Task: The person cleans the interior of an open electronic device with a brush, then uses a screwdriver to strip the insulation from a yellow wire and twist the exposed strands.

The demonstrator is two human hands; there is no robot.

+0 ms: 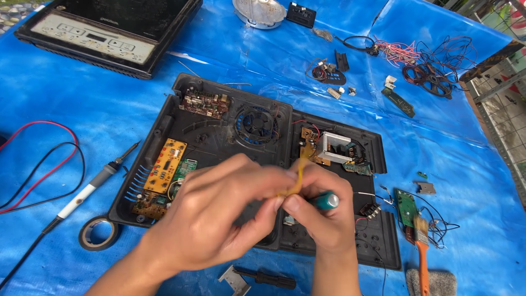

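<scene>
A blue tarp covers the surface. On it lies an opened black cooker casing. Above the casing's front edge, the left hand pinches a yellowish strip in closed fingers, and the right hand grips a teal-handled tool.

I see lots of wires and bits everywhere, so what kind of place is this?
Probably a makeshift electronics repair spot, maybe outdoors. A blue tarp covers the work surface, an opened appliance base shows its circuit boards and fan, and a soldering iron lies beside it.
</scene>
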